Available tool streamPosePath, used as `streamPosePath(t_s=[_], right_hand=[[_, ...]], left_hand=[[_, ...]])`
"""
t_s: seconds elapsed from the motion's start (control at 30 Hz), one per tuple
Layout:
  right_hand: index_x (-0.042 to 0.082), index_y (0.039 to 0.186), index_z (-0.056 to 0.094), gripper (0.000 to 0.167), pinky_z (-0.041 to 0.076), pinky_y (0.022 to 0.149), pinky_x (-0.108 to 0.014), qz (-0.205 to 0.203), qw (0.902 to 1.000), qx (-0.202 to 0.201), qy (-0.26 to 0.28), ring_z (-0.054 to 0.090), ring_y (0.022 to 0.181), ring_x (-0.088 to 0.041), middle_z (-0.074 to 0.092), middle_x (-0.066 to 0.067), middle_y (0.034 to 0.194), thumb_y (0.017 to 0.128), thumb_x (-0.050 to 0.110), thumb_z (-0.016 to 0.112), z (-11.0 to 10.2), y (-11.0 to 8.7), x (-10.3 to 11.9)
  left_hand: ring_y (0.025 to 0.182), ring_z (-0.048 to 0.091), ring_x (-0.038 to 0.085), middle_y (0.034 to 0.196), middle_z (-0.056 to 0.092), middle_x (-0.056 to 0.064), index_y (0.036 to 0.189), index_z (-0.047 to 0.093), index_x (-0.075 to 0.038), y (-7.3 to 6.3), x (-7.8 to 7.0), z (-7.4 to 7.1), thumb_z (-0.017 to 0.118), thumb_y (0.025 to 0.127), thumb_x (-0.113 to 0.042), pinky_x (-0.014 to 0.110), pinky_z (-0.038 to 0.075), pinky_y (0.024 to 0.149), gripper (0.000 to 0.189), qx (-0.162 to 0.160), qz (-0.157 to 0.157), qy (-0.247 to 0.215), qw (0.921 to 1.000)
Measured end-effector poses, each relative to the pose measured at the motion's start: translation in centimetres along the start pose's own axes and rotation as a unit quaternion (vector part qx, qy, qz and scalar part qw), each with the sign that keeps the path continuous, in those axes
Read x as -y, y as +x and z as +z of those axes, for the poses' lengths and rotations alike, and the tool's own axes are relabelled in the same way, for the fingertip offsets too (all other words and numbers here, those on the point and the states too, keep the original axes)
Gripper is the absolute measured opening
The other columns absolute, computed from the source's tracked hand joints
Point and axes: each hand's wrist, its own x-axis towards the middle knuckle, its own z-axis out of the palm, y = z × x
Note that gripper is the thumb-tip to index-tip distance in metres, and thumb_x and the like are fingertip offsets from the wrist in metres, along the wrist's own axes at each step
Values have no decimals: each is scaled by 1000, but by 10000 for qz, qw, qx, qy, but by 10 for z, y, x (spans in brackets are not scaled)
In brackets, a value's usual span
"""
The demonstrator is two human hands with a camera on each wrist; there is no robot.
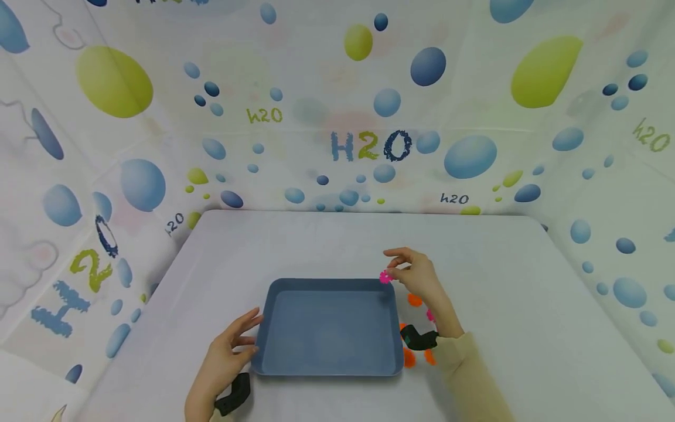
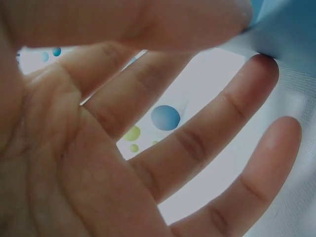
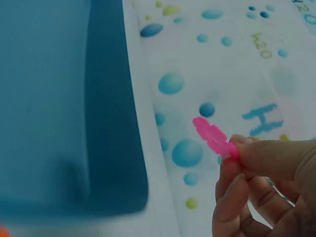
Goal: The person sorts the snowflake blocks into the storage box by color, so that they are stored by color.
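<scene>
1. At the far right corner of the blue tray (image 1: 327, 328), the right hand (image 1: 419, 274) pinches a scalloped pink piece (image 1: 385, 276), thumb and fingertips clamped on it, apart from the tray.
2. Along the tray's left edge, the left hand (image 1: 228, 354) has its fingers extended and apart, touching the tray.
3. Beside the tray's right edge, orange pieces (image 1: 409, 357) and a second pink piece (image 1: 430, 315) lie on the table (image 1: 327, 243), partly hidden by the right arm.
4. Behind the table's far edge hangs a printed cloth (image 1: 295, 140).
</scene>
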Motion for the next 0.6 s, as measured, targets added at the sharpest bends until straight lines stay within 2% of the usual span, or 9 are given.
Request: streamPosePath(t_s=[0.13,0.27,0.6], right_hand=[[8,123,64,36,50,69,-26,-223,9983,310,445,66,84,-38,68,-14,99,88,6,68,22,6,8],[10,121,65,34,52,70,-26,-258,9961,525,665,66,84,-37,68,-12,99,87,7,69,45,13,16],[9,122,65,34,53,72,-27,-417,9916,902,829,66,79,-16,69,-10,97,88,6,67,92,23,33]], left_hand=[[98,65,26,139,56,17,146,43,-13,1,0,0,60,82,13,21,53,72,72,52,-56,-33,10000],[98,64,26,139,56,16,146,43,-14,2,1,1,60,82,12,21,53,72,71,61,-67,-28,10000],[99,65,26,140,56,16,146,43,-13,0,0,0,61,83,12,21,53,72,70,32,-52,-12,10000]])
